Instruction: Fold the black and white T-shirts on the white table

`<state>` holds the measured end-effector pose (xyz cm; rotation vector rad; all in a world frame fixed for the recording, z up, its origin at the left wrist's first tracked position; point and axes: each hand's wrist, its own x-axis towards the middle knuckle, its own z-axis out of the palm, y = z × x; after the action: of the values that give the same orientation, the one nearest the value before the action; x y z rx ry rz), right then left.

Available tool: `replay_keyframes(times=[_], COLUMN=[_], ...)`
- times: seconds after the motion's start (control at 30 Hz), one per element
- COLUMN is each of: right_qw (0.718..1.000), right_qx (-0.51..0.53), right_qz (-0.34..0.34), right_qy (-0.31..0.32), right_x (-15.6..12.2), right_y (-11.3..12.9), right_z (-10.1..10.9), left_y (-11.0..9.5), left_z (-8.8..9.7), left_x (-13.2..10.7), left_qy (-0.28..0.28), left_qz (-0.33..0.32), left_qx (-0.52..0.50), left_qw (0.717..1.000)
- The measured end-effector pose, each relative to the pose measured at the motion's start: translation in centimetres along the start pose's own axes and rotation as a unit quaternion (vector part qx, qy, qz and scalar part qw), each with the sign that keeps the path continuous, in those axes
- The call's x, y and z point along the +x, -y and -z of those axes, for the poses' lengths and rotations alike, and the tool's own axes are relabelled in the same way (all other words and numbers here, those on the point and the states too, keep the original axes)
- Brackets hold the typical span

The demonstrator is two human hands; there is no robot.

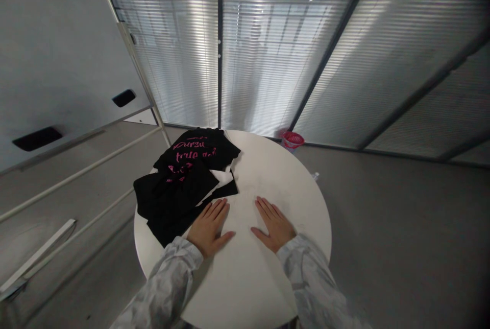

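Observation:
Both of my hands lie flat, palms down, on a round white table [245,278]. My left hand [211,228] has its fingers stretched out and its thumb apart, with nothing in it. Its fingertips are close to the lower right edge of a black garment [179,186], which lies crumpled on the table's left side. Pink lettering shows on the cloth, and part of its shape is hidden in the folds. My right hand [274,224] rests on bare tabletop, fingers extended and thumb out, holding nothing.
Beyond the table's far edge stands a red-rimmed basket [292,140] on the floor. Glass partitions with blinds [264,63] rise behind it. To the left is a whiteboard [65,48] on a frame with pale rails [80,173].

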<state>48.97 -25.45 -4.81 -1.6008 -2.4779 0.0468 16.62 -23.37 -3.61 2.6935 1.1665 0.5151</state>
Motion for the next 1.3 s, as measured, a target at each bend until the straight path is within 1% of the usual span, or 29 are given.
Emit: replay_keyframes(times=[0.37, 0.53, 0.97, 1.3], right_qw=[1.000, 1.000, 1.000, 1.000], right_qx=[0.003, 0.002, -0.001, 0.001], right_qz=[-0.009, -0.014, 0.001, 0.001], right_qy=[0.013, 0.023, 0.000, 0.011], right_x=[0.13, 0.13, 0.08, 0.18], right_y=[0.15, 0.22, 0.06, 0.07], right_z=[0.42, 0.53, 0.18, 0.35], left_y=[-0.23, -0.19, -0.11, -0.20], left_z=[0.21, 0.17, -0.01, 0.04], left_x=[0.06, 0.07, -0.01, 0.02], left_qy=[0.010, 0.001, 0.004, 0.007], left_qz=[0.000, -0.005, -0.003, -0.005], left_qx=[0.004, 0.002, 0.016, 0.009], left_qw=[1.000, 1.000, 1.000, 1.000])
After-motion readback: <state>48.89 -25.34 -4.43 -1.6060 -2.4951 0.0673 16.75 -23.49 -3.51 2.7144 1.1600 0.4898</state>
